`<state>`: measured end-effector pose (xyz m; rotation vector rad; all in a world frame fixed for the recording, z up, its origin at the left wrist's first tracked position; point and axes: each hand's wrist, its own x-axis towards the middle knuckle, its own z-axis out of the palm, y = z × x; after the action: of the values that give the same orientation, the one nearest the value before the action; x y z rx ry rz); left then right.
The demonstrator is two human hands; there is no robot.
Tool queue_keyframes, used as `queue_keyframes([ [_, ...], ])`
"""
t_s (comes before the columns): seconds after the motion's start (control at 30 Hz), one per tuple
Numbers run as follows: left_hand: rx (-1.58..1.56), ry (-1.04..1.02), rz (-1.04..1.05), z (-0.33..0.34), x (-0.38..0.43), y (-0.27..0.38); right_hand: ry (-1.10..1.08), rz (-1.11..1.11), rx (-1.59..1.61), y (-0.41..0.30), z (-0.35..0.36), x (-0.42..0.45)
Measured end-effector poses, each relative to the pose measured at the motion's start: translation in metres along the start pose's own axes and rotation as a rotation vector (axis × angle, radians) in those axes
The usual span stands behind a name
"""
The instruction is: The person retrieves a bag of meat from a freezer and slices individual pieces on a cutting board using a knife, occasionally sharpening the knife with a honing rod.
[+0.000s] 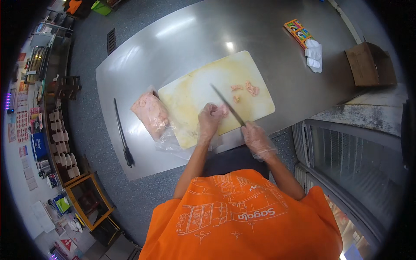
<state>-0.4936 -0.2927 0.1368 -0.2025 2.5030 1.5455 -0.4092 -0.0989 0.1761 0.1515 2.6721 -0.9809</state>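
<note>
My left hand (pixel 209 120), in a clear plastic glove, grips a small pale pink piece of raw meat (pixel 223 110) on the white cutting board (pixel 191 87). My right hand (pixel 256 138), gloved too, is closed around the handle of a long-bladed knife (pixel 227 104). The blade points up and left across the board, just right of the held piece. Several small cut bits of meat (pixel 252 88) lie on the right part of the board. Against its left edge rests a large pink lump of raw meat (pixel 150 112), partly in a clear plastic bag (pixel 165 139).
A honing steel (pixel 122 133) with a black handle lies on the stainless steel table (pixel 136 74) at the left. A colourful box with white plastic gloves (pixel 313 55) coming out sits at the far right. Beyond stands an open cardboard box (pixel 364 66); a glass-door fridge (pixel 351 156) is beside me.
</note>
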Motion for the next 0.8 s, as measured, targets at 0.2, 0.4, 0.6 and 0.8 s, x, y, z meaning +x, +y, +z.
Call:
queue_keyframes([
  [0.2, -0.145, -0.073, -0.097, -0.024, -0.005, -0.037, -0.125, -0.026, -0.066, 0.008, 0.023, 0.011],
  [0.4, 0.051, 0.039, 0.003, -0.027, -0.017, -0.02, -0.03, -0.11, -0.073, 0.012, 0.023, 0.017],
  [0.6, 0.361, 0.054, 0.02, -0.034, -0.018, -0.021, -0.145, -0.131, -0.237, 0.014, 0.01, 0.023],
  [0.8, 0.509, 0.116, 0.107, -0.015, -0.026, 0.021, -0.15, -0.186, -0.189, 0.007, 0.008, 0.031],
])
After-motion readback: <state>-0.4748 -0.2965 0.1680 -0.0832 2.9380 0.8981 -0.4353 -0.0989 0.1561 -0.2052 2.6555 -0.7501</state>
